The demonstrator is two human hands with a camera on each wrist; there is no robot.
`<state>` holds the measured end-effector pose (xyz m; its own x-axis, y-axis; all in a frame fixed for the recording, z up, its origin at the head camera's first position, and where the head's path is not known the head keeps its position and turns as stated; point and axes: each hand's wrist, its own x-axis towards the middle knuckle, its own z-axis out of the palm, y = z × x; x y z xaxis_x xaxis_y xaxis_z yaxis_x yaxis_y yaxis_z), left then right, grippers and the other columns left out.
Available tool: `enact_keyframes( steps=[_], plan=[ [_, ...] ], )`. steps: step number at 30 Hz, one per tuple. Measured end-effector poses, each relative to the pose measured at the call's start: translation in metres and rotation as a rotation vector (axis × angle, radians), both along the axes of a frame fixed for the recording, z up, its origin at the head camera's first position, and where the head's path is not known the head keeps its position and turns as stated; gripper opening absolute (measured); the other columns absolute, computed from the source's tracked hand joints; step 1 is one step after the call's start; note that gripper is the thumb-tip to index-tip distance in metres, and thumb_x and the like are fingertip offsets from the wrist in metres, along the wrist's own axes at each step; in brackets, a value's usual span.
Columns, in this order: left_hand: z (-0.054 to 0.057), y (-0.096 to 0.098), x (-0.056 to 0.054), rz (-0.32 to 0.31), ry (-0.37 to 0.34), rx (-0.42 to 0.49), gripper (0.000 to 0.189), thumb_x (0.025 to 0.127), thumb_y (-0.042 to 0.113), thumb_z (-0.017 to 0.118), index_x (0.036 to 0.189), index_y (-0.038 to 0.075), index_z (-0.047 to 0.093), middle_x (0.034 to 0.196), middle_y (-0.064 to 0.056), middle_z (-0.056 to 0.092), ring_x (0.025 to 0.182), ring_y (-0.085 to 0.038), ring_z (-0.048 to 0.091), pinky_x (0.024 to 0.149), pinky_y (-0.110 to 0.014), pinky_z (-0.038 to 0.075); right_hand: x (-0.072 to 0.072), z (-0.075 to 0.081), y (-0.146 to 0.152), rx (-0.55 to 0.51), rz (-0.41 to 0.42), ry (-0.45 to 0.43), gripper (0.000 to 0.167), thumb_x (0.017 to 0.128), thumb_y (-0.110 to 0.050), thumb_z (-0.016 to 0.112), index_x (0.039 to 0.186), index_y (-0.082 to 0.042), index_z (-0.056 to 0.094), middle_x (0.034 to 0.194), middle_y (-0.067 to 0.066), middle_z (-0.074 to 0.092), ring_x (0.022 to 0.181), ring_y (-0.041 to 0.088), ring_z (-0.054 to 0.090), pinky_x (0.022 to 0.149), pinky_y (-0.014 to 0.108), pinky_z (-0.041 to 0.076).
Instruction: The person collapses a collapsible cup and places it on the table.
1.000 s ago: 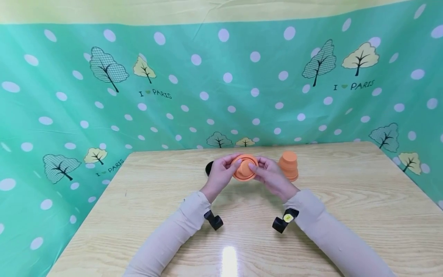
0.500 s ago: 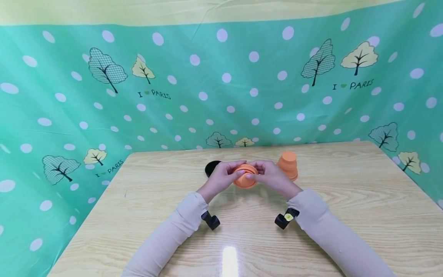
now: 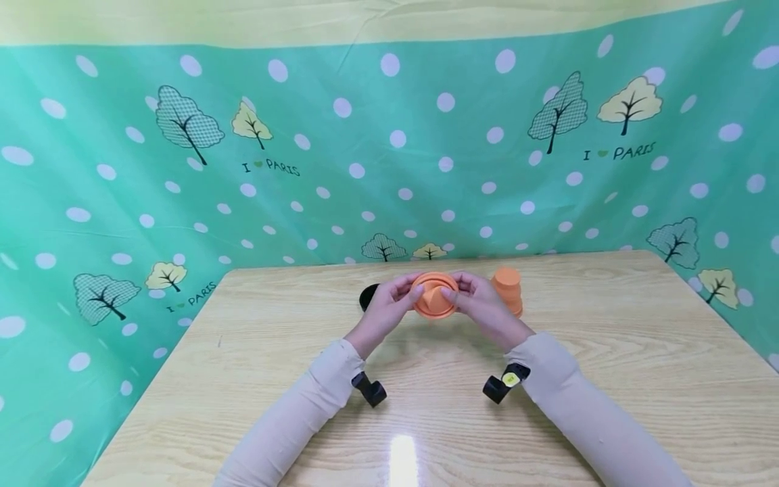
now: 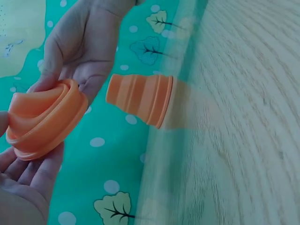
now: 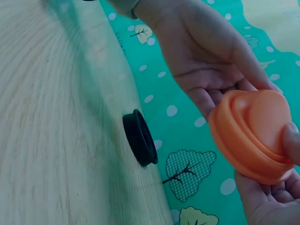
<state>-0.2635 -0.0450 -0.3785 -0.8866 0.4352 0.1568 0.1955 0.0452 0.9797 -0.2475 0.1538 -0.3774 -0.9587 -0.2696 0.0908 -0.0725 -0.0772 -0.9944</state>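
Both hands hold an orange collapsible cup (image 3: 435,306) up over the table, its rings partly folded and its base tilted and bulging. My left hand (image 3: 386,307) grips its left side, thumb on the base and fingers round the rim. From the right, my right hand (image 3: 484,310) grips it likewise, thumb pressing the base. In the left wrist view the folded cup (image 4: 47,119) shows a skewed, creased middle. Behind my right hand a second orange cup (image 3: 508,289) stands extended, wide end down. A round black lid-like piece (image 5: 139,137) lies behind my left hand.
A light wood table (image 3: 274,325) carries everything. Green dotted cloth (image 3: 341,149) hangs right behind the far edge and along the sides. Black wrist cameras (image 3: 370,389) stick out below both wrists.
The held cup tipped down toward me, then came back up with its inner side facing me. Its base now looks more skewed. Both hands keep their grip.
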Motion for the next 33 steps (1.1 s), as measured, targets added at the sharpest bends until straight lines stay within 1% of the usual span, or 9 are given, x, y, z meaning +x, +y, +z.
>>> enact_keyframes(
  steps=[2,5,6,11,14,15,22,29,33],
  plan=[
    [-0.001,0.000,0.000,0.005,0.007,0.019,0.042,0.096,0.025,0.055,0.133,0.005,0.051,0.122,-0.015,0.061,0.104,-0.020,0.063,0.087,-0.030,0.052,0.000,-0.001,-0.001,-0.036,-0.007,-0.021,0.031,0.092,-0.013,0.061,0.115,0.007,0.051,0.095,0.000,0.064,0.085,0.009,0.064,0.076,0.024,0.055],
    [-0.001,0.000,0.001,0.022,0.014,0.035,0.044,0.095,0.026,0.056,0.134,0.005,0.051,0.124,-0.015,0.060,0.106,-0.021,0.062,0.085,-0.029,0.053,0.000,-0.001,-0.004,-0.066,-0.019,-0.056,0.027,0.092,-0.012,0.061,0.113,0.005,0.053,0.094,0.000,0.063,0.084,0.009,0.064,0.076,0.024,0.055],
    [0.001,0.000,0.003,0.034,0.011,0.034,0.044,0.095,0.025,0.056,0.134,0.003,0.051,0.125,-0.015,0.060,0.105,-0.021,0.063,0.084,-0.029,0.053,0.000,-0.001,-0.006,-0.071,-0.022,-0.064,0.027,0.093,-0.011,0.061,0.112,0.005,0.053,0.093,0.000,0.063,0.083,0.009,0.064,0.075,0.024,0.055],
    [0.000,0.003,0.007,0.130,0.068,0.031,0.039,0.096,0.020,0.056,0.130,0.001,0.054,0.115,-0.019,0.064,0.093,-0.019,0.067,0.075,-0.026,0.056,0.003,-0.001,-0.010,-0.056,-0.048,-0.082,0.023,0.094,-0.009,0.058,0.111,0.005,0.053,0.091,-0.001,0.063,0.081,0.008,0.064,0.074,0.023,0.055],
    [-0.003,0.005,0.006,0.157,0.091,0.027,0.036,0.096,0.019,0.056,0.127,0.001,0.057,0.111,-0.020,0.066,0.091,-0.021,0.068,0.074,-0.026,0.056,0.004,0.000,-0.011,-0.045,-0.058,-0.069,0.025,0.093,-0.010,0.059,0.112,0.006,0.053,0.092,-0.001,0.063,0.081,0.008,0.064,0.074,0.024,0.055],
    [-0.002,0.005,0.007,0.156,0.090,0.024,0.036,0.096,0.019,0.055,0.127,0.000,0.057,0.111,-0.020,0.065,0.092,-0.022,0.068,0.075,-0.026,0.056,0.004,0.000,-0.011,-0.045,-0.060,-0.064,0.026,0.093,-0.010,0.059,0.113,0.006,0.053,0.092,0.000,0.063,0.082,0.008,0.064,0.075,0.024,0.055],
    [0.018,0.005,0.020,0.153,0.083,-0.010,0.033,0.096,0.011,0.054,0.125,-0.006,0.056,0.111,-0.023,0.065,0.093,-0.023,0.067,0.076,-0.025,0.055,0.003,-0.005,-0.011,-0.037,-0.079,-0.003,0.027,0.090,-0.007,0.063,0.110,0.008,0.053,0.093,0.002,0.063,0.081,0.009,0.065,0.073,0.024,0.056],
    [0.018,0.004,0.020,0.094,0.010,0.007,0.037,0.096,0.012,0.054,0.130,-0.004,0.053,0.121,-0.020,0.061,0.105,-0.023,0.063,0.084,-0.026,0.053,0.002,-0.006,-0.010,-0.011,-0.097,0.038,0.028,0.088,-0.006,0.066,0.108,0.009,0.054,0.092,0.003,0.063,0.081,0.009,0.064,0.072,0.021,0.055],
    [0.017,0.003,0.017,0.071,0.024,0.020,0.037,0.095,0.010,0.056,0.129,-0.005,0.053,0.120,-0.021,0.061,0.107,-0.025,0.062,0.087,-0.026,0.052,0.001,-0.005,-0.008,0.001,-0.102,0.048,0.028,0.087,-0.006,0.066,0.108,0.009,0.055,0.093,0.002,0.064,0.082,0.009,0.063,0.073,0.021,0.054]
  ],
)
